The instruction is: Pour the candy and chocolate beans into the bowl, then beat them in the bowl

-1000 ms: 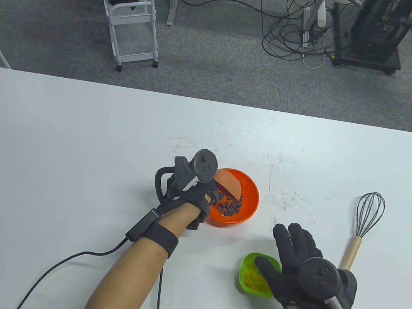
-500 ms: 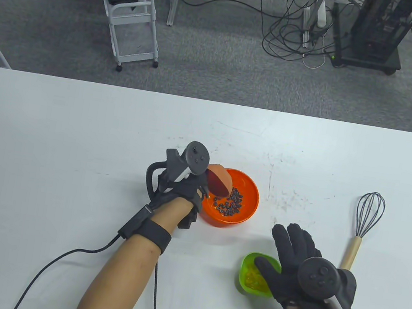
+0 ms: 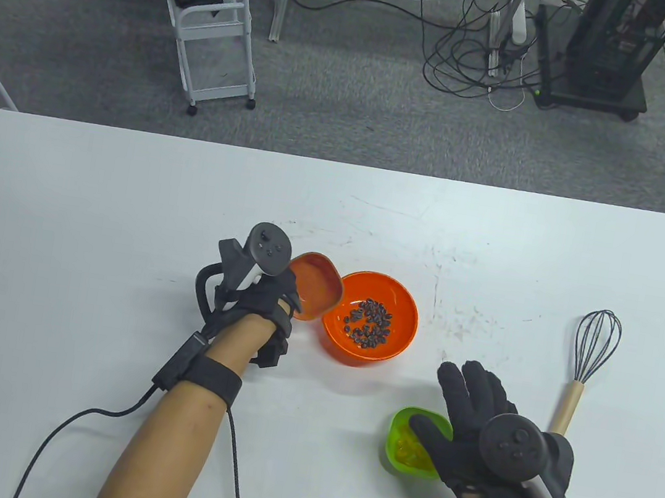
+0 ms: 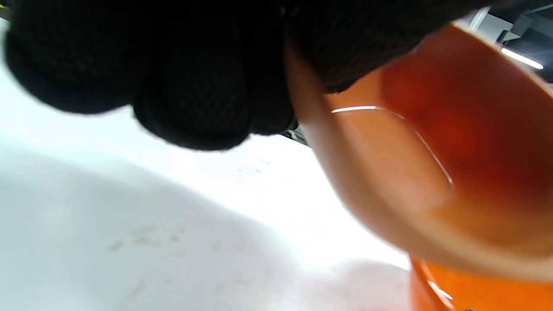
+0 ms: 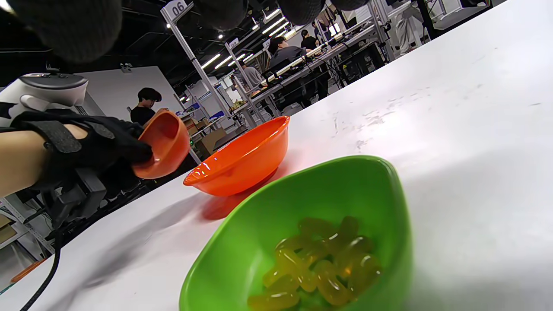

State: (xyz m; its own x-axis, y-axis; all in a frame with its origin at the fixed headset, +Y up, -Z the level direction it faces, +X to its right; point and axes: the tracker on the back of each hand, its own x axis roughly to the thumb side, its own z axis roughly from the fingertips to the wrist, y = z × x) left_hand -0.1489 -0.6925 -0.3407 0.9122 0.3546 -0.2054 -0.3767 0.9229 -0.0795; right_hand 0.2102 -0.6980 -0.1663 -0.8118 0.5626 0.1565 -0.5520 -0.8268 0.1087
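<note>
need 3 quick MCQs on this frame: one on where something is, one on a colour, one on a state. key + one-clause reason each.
1. Where does the wire whisk with the wooden handle lie?
A. Inside the large orange bowl
B. On the white table, to the right of the person's right hand
C. In the person's left hand

2. What colour is the small dish that holds the translucent yellow candies?
A. Green
B. Blue
C. White

3. What state is the small orange dish held by the left hand in?
A. Full of dark beans
B. Flat on the table
C. Empty, held beside the large bowl's rim

Key:
1. B: the table view shows it on the white table, past the right hand.
2. A: the small green dish holds them.
3. C: its inside is bare, and the dark chocolate beans lie in the large orange bowl.
</note>
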